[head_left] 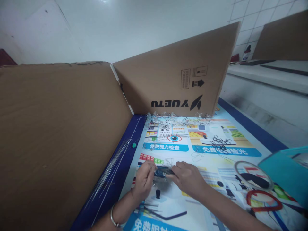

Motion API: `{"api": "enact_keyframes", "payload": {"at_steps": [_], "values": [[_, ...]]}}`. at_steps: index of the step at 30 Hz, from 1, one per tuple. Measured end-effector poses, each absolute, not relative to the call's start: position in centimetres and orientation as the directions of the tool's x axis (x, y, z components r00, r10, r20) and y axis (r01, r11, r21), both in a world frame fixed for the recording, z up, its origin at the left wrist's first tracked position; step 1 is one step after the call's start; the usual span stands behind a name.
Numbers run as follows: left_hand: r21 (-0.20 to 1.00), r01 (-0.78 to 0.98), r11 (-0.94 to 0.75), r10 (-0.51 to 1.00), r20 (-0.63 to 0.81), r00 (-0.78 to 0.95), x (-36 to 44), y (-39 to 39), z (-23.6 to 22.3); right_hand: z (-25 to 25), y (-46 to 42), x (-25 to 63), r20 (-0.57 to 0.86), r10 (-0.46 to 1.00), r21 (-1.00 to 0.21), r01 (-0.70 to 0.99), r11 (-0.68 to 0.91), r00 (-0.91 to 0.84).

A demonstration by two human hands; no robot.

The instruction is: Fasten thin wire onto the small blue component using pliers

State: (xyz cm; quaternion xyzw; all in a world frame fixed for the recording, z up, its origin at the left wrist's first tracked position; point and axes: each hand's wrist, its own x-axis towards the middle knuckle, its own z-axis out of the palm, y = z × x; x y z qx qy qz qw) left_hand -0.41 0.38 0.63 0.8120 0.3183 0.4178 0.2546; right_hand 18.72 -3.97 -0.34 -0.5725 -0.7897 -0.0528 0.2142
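Note:
My left hand [145,178] is closed, with its fingertips pinched near a small clear piece too blurred to name. My right hand [186,178] is also closed, its thumb and fingers gripping a small dark object [170,171] that points toward my left hand. The kind of that object cannot be made out. Both hands are low over a printed poster sheet [199,163], a short gap apart. Beyond them lie a heap of clear small pieces [178,120] and a cluster of black loops [220,141]. Thin straight wires [110,166] rest to the left of my left hand.
Tall cardboard panels [60,128] stand at the left and, with printed lettering, at the back [156,83]. A clear ring [237,166], a red ring [247,199] and a teal container [284,170] are at right. A small green piece [134,145] lies near the wires.

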Motion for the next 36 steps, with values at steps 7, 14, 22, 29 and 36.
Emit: {"api": "enact_keyframes", "payload": {"at_steps": [7,14,22,29,36], "values": [[0.686,0.31,-0.659,0.738,0.509,0.442,-0.3,0.4,0.3,0.0,-4.0,18.7,0.319,0.915,-0.163,0.937,0.308,-0.245],[0.785,0.281,-0.552,0.821,0.455,0.344,-0.2,1.0,0.2,1.6,-3.3,20.2,0.175,0.951,-0.118,0.954,0.277,-0.255],[0.851,0.271,-0.449,0.889,0.395,0.232,-0.3,1.4,0.2,5.4,-2.9,26.4,0.158,0.987,0.053,0.998,-0.018,0.01],[0.877,0.232,-0.421,0.905,0.387,0.178,-0.3,1.8,-0.4,3.9,-4.2,24.6,0.07,0.992,0.093,0.99,0.102,-0.109],[0.884,0.23,-0.407,0.909,0.369,0.193,-0.4,1.9,-0.5,3.1,-3.2,21.8,0.037,0.999,0.078,0.996,0.032,-0.035]]}}
